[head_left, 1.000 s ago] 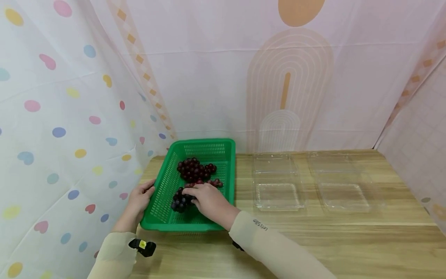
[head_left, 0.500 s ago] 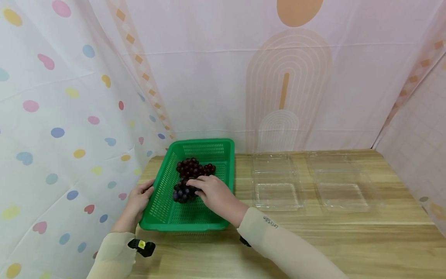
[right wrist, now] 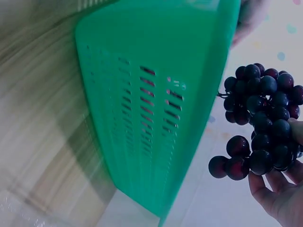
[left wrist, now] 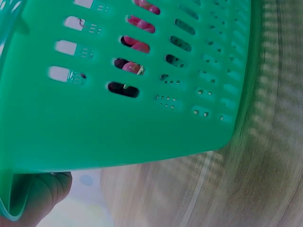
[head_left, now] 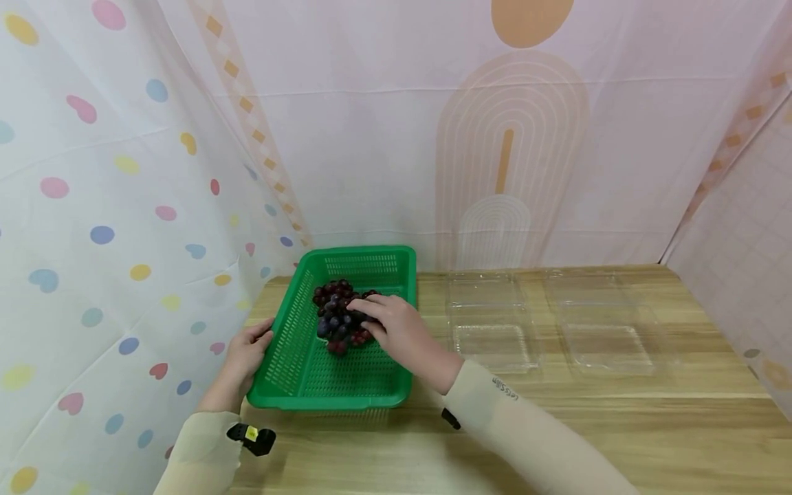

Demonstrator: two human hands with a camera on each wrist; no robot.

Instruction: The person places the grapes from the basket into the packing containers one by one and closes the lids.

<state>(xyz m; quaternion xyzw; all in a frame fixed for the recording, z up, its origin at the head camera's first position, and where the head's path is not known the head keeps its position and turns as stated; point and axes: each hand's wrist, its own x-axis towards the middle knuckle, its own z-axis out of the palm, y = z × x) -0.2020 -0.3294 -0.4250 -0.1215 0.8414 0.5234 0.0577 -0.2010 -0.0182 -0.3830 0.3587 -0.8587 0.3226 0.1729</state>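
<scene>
My right hand (head_left: 402, 333) grips a bunch of dark purple grapes (head_left: 334, 324) over the green basket (head_left: 328, 403). In the right wrist view this bunch (right wrist: 262, 161) hangs above the basket's rim, with fingers curled under it and the thumb on top. Beneath it in the head view lie a dark red bunch (head_left: 334, 287) and some brighter red grapes (head_left: 337, 348), partly hidden by the held bunch and the hand. My left hand (head_left: 246, 354) holds the basket's left rim; in the left wrist view its fingers (left wrist: 52, 189) show under the rim.
Two clear plastic clamshell boxes stand with lids raised on the wooden table (head_left: 557, 426) right of the basket: a nearer box (head_left: 495, 347) and one farther right (head_left: 609, 349). Patterned cloth (head_left: 371, 172) closes off the back and left side.
My right hand has lifted the dark grape bunch and carried it to the right and away from me, uncovering the basket's near floor. The left hand stays at the rim.
</scene>
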